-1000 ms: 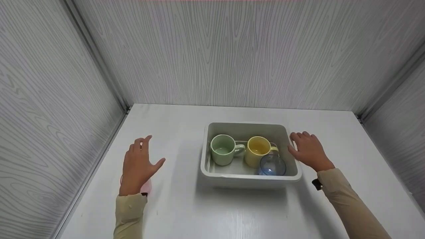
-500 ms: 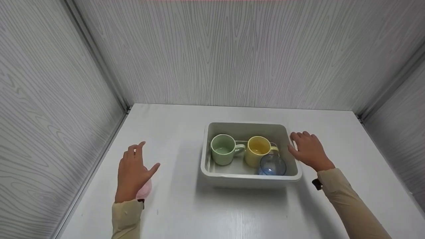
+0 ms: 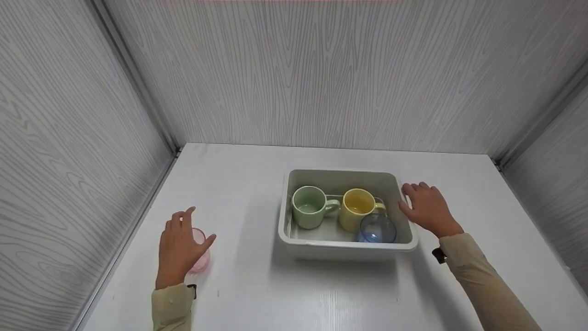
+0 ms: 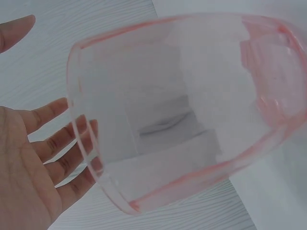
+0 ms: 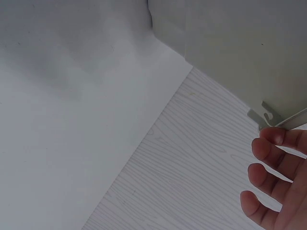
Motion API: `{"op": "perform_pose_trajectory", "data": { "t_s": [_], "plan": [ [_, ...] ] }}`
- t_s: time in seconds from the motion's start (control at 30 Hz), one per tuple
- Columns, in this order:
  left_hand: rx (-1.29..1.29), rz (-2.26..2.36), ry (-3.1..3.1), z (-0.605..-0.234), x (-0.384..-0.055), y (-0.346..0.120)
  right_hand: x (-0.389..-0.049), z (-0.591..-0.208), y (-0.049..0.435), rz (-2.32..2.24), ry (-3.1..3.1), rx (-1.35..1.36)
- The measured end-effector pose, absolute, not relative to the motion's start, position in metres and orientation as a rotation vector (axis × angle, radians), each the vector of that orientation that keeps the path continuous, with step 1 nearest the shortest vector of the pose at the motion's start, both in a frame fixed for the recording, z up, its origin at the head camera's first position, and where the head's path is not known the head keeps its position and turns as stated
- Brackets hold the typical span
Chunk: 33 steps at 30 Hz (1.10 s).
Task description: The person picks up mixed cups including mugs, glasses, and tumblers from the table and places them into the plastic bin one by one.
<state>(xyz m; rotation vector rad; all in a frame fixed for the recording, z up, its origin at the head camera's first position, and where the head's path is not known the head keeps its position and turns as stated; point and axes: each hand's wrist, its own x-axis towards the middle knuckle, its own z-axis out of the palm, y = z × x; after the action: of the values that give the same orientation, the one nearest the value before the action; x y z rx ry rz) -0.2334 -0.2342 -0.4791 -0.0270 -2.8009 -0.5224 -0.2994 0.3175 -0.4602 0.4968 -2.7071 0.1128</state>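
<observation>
A clear pink-tinted glass (image 3: pixel 200 257) stands at the left of the table, partly hidden behind my left hand (image 3: pixel 177 253). The left fingers are spread, with the thumb apart, and hold nothing. In the left wrist view the glass (image 4: pixel 177 110) fills much of the picture, its open rim overlapping the fingertips. My right hand (image 3: pixel 427 207) is at the right rim of a light grey bin (image 3: pixel 347 253), fingers loosely bent. Its fingertips lie right at the rim in the right wrist view. Inside the bin are a green mug (image 3: pixel 308 209), a yellow mug (image 3: pixel 356 211) and a blue-tinted glass (image 3: pixel 377 230).
The white table (image 3: pixel 248 294) runs back to a wood-grain panel (image 3: pixel 330 73). Similar panels rise at left (image 3: pixel 59 161) and right (image 3: pixel 556 197). The bin's wall (image 5: pixel 244 48) borders the right hand.
The left hand has moved back toward the person and slightly left, showing more of the pink glass. The right hand and the bin have stayed in place.
</observation>
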Motion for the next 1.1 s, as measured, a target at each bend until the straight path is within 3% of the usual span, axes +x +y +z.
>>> {"op": "perform_pose_trajectory", "data": {
  "t_s": [1.1],
  "plan": [
    [-0.035,-0.505,-2.893,-0.511,-0.244,-0.243,-0.299,-0.46,0.317,0.136,-2.712,0.492]
  ]
}}
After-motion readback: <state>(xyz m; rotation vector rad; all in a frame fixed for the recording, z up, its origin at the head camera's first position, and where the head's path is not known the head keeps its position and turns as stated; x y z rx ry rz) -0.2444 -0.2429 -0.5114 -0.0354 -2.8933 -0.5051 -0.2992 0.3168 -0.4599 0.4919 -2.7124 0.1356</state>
